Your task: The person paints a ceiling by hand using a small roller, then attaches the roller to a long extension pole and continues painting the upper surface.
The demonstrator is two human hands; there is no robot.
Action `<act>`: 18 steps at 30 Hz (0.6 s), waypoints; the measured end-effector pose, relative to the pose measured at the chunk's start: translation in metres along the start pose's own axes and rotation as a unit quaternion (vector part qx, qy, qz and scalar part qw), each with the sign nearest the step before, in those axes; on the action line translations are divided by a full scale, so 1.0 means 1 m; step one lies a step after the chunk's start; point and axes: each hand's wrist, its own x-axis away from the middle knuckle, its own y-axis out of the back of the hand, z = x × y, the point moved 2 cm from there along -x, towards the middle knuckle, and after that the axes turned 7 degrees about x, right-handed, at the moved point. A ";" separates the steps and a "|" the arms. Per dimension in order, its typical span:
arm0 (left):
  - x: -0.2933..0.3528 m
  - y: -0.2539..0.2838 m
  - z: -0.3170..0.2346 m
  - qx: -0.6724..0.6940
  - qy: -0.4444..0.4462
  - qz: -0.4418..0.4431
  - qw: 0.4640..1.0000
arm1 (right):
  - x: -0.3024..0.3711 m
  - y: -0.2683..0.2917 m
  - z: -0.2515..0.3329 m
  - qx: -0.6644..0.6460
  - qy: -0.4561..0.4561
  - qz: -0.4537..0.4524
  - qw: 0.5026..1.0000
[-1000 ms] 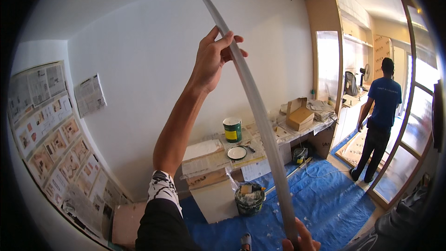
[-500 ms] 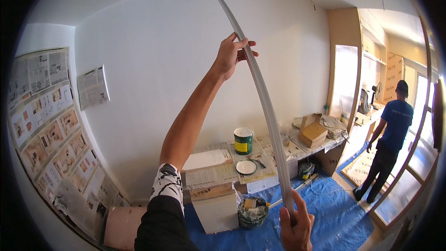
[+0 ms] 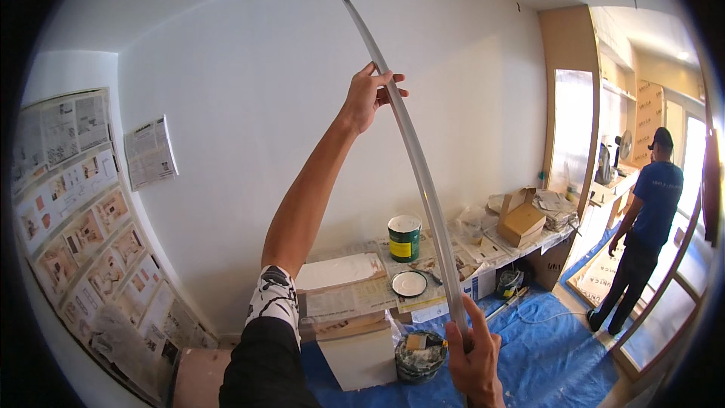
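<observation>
There is a single view, from a wide fisheye camera worn on the person's head, facing a white wall (image 3: 249, 121) and tilted up enough to catch the ceiling edge. The raised left hand (image 3: 368, 98) and right hand (image 3: 474, 355) are near the lens. The counter (image 3: 355, 287) lies farther off, low centre, and a doorway opens far right.

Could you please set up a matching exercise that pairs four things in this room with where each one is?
Things:
1. left hand
2. right hand
3. paint can
4. bucket

Places:
A. on the blue sheet on the floor
B. high on the long pale strip
C. on the paper-covered bench
D. at the strip's lower end

Pairs: 1-B, 2-D, 3-C, 4-A
</observation>
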 end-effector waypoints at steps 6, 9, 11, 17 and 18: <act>0.028 -0.039 -0.031 0.002 -0.018 0.013 1.000 | 0.043 0.039 0.011 0.000 0.005 -0.005 1.000; 0.052 -0.061 -0.054 -0.005 -0.031 0.015 0.999 | 0.078 0.068 0.021 -0.018 -0.016 0.012 1.000; 0.066 -0.080 -0.067 -0.008 -0.038 0.022 0.999 | 0.098 0.087 0.028 -0.005 -0.025 0.020 0.999; 0.106 -0.121 -0.104 -0.007 -0.050 0.023 0.998 | 0.147 0.131 0.044 -0.002 0.008 0.032 0.999; 0.110 -0.127 -0.106 -0.004 -0.051 0.024 0.998 | 0.153 0.133 0.044 -0.022 0.021 0.023 0.999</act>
